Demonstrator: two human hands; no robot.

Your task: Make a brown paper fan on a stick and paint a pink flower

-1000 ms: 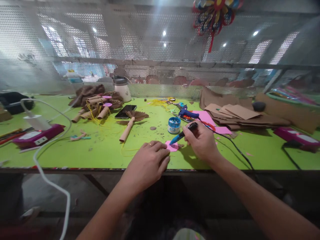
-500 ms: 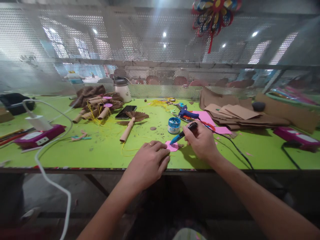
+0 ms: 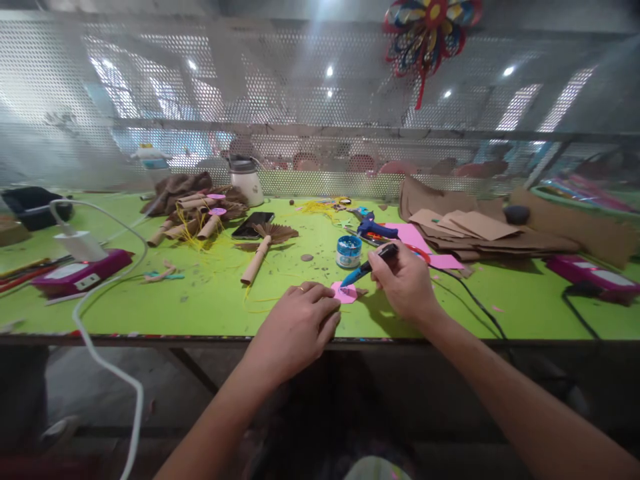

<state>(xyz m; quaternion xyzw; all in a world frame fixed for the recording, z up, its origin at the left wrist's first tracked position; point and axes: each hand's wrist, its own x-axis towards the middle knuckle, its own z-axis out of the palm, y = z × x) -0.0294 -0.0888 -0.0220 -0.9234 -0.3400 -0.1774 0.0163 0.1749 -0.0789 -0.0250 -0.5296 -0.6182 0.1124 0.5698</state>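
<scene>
A small pink paper piece (image 3: 346, 293) with dark marks on it lies near the table's front edge. The fingertips of my left hand (image 3: 305, 320) rest at its left edge, the hand lying flat, palm down. My right hand (image 3: 404, 279) is closed round a blue and black pen (image 3: 367, 266), whose blue tip points down at the paper. Just behind the paper stands a small blue-rimmed jar (image 3: 349, 252). A rolled brown paper stem with a pleated fan (image 3: 257, 260) lies to the left, beside a dark phone (image 3: 253, 225).
Brown paper sheets (image 3: 465, 223), a blue glue gun (image 3: 375, 229) and pink paper (image 3: 410, 235) lie at the right. Brown paper rolls (image 3: 193, 217) are piled at the left. Purple power strips (image 3: 85, 273) sit at both sides, with a white cable (image 3: 100, 363) at the left.
The pen in my right hand has shifted very slightly over the paper, its tip a little higher. My left hand has stayed in place.
</scene>
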